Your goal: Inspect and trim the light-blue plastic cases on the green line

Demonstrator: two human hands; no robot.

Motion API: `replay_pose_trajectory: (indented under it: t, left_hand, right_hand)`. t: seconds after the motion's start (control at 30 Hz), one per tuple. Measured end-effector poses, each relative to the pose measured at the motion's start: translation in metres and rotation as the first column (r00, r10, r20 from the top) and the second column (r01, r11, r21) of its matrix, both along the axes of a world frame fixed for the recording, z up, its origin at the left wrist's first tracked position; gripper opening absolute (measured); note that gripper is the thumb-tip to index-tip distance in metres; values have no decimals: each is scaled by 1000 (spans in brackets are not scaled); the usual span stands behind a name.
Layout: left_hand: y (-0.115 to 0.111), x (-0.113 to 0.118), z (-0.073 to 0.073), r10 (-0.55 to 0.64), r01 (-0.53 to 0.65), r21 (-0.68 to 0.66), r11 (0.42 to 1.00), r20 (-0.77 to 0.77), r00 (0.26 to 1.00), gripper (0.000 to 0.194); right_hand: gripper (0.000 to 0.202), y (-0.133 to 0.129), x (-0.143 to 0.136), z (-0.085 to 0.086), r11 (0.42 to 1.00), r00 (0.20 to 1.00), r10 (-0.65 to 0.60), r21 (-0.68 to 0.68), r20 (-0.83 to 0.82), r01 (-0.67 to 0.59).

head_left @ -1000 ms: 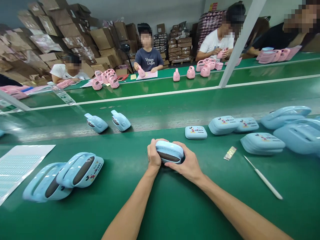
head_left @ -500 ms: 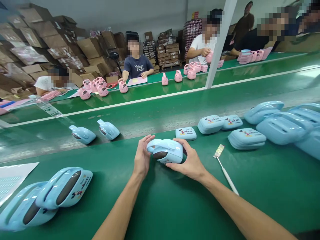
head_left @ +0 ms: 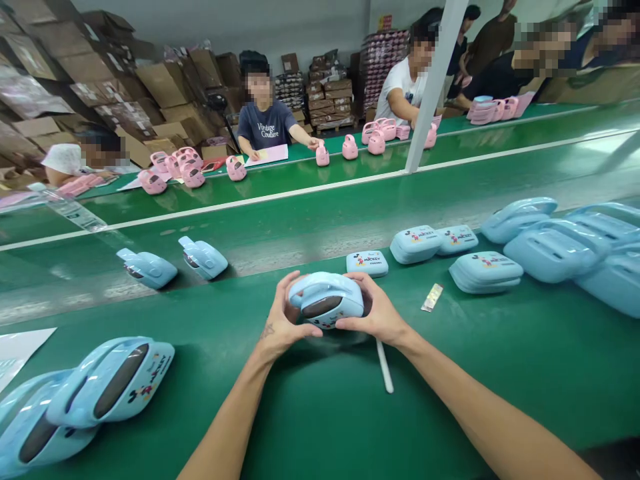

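Observation:
Between both hands is a light blue plastic housing (head_left: pixel 345 287) with a carry handle, a dark window and a printed cartoon figure. My left hand (head_left: pixel 285 317) wraps its left end, the thumb stretched along the lower front. At the right end, my right hand (head_left: pixel 377 310) grips it between thumb and fingers. A white stick tool (head_left: pixel 385 368) lies under my right wrist, its upper end hidden. Just behind the housing rests a flat light blue printed cover (head_left: pixel 367 263). To the right lies a small foil-like strip (head_left: pixel 432 297).
More printed covers (head_left: pixel 485 272) and a pile of blue housings (head_left: pixel 555 250) stand at right. Two handled housings (head_left: pixel 113 383) lie front left, near a white sheet (head_left: pixel 20 353). Smaller blue pieces (head_left: pixel 150 269) sit farther back. Co-workers handle pink housings (head_left: pixel 323 155) across the green belt.
My left hand has closed further around the housing, its thumb now in front. The white stick has shifted left, away from the foil strip. Across the belt, a co-worker's hand reaches another pink housing.

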State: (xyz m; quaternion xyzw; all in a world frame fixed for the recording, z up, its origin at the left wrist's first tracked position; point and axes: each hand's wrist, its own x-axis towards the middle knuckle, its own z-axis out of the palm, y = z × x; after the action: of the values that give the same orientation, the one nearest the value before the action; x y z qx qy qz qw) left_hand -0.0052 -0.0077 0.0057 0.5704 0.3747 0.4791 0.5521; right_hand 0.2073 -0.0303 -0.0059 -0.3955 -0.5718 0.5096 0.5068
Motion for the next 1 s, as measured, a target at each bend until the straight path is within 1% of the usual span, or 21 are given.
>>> replay_pose_trajectory:
  t: [0.07,0.1,0.13,0.2,0.23,0.27,0.3,0.37,0.4,0.43,0.47,0.5,0.53,0.57,0.67,0.73,0.8,0.87,0.93,0.97,1.0]
  left_hand:
    - [-1,-1,-7,-7,5,-81,997,-17,1000,94]
    - [-1,-1,-9,16,-20,-105,994,-41,999,88]
    - [-1,0,-10,60,-67,-116,991,-63,996,82]
    - [0,1,-11,189,-196,-102,975,-79,979,78]
    - [2,2,-12,266,-271,-81,959,-67,962,79]
    - [3,3,-12,344,-346,-60,936,-43,938,79]
    - [5,3,-13,417,-417,-47,908,-10,909,79]
    - [9,4,-14,528,-526,-53,849,49,848,80]
    - [11,4,-15,565,-561,-66,825,63,823,81]
    - [13,3,-16,591,-586,-78,806,68,804,81]
    - [14,3,-16,608,-602,-86,794,67,791,81]
    - [16,2,-17,619,-613,-88,785,64,783,82]
    - [17,1,-17,624,-618,-86,781,62,779,82]
    - [18,0,-17,623,-618,-83,782,60,780,82]
    - [18,0,-15,600,-597,-64,800,48,799,80]
    - [17,0,-13,576,-574,-50,817,18,817,79]
    - [14,0,-12,547,-550,-41,834,-56,835,77]
    - [11,1,-13,515,-523,-15,852,-150,844,75]
    - [6,1,-15,466,-468,45,883,-218,858,70]
    - [4,1,-16,429,-420,90,903,-241,871,68]
    - [2,2,-16,382,-356,140,924,-268,885,67]
  right_hand:
    - [77,2,-3,-5,999,996,35,-29,-84,-37]
    - [80,2,-3,-6,999,998,15,-29,-63,-17]
    - [83,2,-2,-5,999,999,-35,-11,-4,35]
    - [81,2,2,-1,977,966,-205,98,161,191]
    - [73,0,4,2,954,927,-282,178,245,243]
    - [60,-2,5,5,934,889,-325,256,323,249]
    - [47,-5,4,7,927,860,-323,316,395,203]
    - [29,-13,-3,8,931,813,-194,365,550,-25]
    - [28,-18,-10,8,921,771,-97,350,630,-170]
    - [30,-24,-19,7,897,704,-12,318,711,-306]
    - [35,-29,-27,6,876,619,39,271,784,-398]
    - [41,-33,-36,6,871,539,60,220,840,-440]
    - [43,-37,-44,7,880,472,71,167,879,-445]
    - [42,-40,-50,9,897,419,71,126,905,-423]
    - [23,-46,-54,23,949,322,47,59,946,-311]
    - [28,-48,-43,34,972,257,36,26,966,-235]
    - [35,-47,-21,42,986,209,30,5,977,-165]
    - [32,-44,10,44,996,186,-6,22,983,-82]
    - [25,-39,46,41,996,147,-70,61,987,60]
    - [24,-37,63,37,986,122,-99,80,988,147]
    - [24,-35,78,34,979,109,-109,88,988,184]
